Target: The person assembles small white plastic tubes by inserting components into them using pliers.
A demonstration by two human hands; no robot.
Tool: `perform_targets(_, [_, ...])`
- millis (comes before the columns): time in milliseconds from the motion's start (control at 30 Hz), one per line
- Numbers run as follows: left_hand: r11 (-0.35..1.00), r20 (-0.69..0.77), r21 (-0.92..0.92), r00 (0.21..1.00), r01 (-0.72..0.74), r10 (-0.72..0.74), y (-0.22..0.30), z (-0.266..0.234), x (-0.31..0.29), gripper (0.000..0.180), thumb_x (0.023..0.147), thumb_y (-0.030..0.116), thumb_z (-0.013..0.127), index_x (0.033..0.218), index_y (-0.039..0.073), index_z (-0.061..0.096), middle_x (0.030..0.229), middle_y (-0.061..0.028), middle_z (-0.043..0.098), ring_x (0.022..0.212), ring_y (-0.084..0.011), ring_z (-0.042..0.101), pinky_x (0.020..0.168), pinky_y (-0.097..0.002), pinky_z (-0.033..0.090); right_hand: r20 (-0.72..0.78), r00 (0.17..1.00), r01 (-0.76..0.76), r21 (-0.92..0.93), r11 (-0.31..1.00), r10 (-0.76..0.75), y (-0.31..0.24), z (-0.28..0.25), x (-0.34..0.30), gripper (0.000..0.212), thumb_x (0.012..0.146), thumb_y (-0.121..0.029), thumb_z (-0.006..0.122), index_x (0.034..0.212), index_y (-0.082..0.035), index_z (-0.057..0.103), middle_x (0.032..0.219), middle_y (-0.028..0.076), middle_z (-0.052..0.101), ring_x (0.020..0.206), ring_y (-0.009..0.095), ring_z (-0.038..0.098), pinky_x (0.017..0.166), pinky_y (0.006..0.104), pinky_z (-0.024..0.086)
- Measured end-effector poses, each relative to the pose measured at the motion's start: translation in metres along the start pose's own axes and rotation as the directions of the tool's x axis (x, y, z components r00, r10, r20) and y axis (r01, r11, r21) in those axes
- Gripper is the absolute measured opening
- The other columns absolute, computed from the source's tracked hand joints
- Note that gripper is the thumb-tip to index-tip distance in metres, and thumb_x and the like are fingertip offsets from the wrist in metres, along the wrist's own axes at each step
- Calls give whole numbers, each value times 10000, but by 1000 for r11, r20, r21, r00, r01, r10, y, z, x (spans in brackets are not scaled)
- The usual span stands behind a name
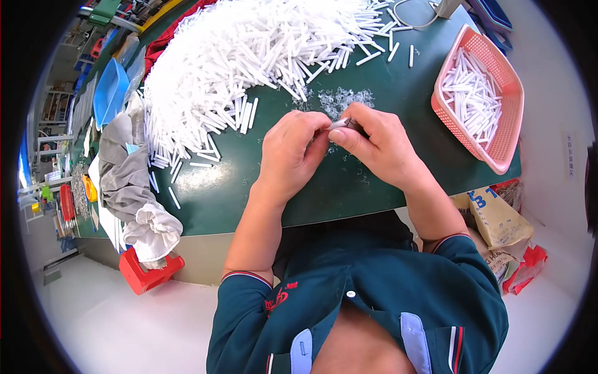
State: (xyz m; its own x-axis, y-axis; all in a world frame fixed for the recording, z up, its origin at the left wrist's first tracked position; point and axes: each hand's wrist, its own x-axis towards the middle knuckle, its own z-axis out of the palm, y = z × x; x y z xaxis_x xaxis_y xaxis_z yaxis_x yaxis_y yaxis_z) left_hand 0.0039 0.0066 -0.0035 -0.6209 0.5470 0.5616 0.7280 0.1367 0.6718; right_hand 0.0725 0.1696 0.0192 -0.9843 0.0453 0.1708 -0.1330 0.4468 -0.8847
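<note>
- Forearms slanted inward as we held both hands above the green table.
- Our left hand, fingers curled, pinched a small white stick lying between the hands.
- Our right hand curled closed around a dark tool, thumb against the stick, near clear scraps.

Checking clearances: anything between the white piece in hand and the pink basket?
Yes: the right hand sits just right of the white piece, apparently with a small dark object in its grip. Past that, only green tabletop shows before the pink basket, whose raised left wall faces the hand.
</note>
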Motion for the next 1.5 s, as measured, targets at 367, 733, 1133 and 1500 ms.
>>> perform_targets(367, [998, -103, -37, 993, 51, -54, 2, -1, 0, 239, 731, -70, 688, 932, 53, 647, 844, -67, 666, 714, -210, 611, 614, -294, 490, -48, 999, -24, 30, 999, 25, 2, 2, 0, 281, 888, -239, 657, 815, -7, 516, 605, 63, 486, 556, 119, 419, 521, 269, 389])
perform_targets(733, [999, -117, 4, 992, -42, 42, 1, 0, 2, 222, 732, -71, 690, 915, 43, 640, 838, -73, 656, 724, -221, 609, 624, -297, 491, -53, 998, -48, -16, 999, 47, -2, -3, 2, 324, 870, -280, 668, 789, -4, 521, 605, 94, 503, 553, 199, 458, 519, 308, 404])
perform_targets(1133, [995, -129, 48, 987, -93, 98, 0, 0, 4, 267, 696, -89, 703, 925, 43, 669, 831, -74, 655, 723, -208, 608, 626, -290, 494, -65, 998, -9, -137, 991, 1, 1, -2, 1, 376, 866, -365, 647, 763, -19, 542, 618, 132, 545, 573, 309, 544, 523, 364, 432])
perform_targets(1500, [996, -101, 36, 992, -78, 81, -1, 0, 3, 299, 672, -98, 706, 933, 47, 685, 827, -75, 654, 718, -208, 607, 615, -290, 494, -76, 993, 68, -213, 975, -86, 3, -2, 1, 350, 859, -355, 651, 774, -33, 544, 624, 120, 552, 582, 308, 563, 517, 370, 435])
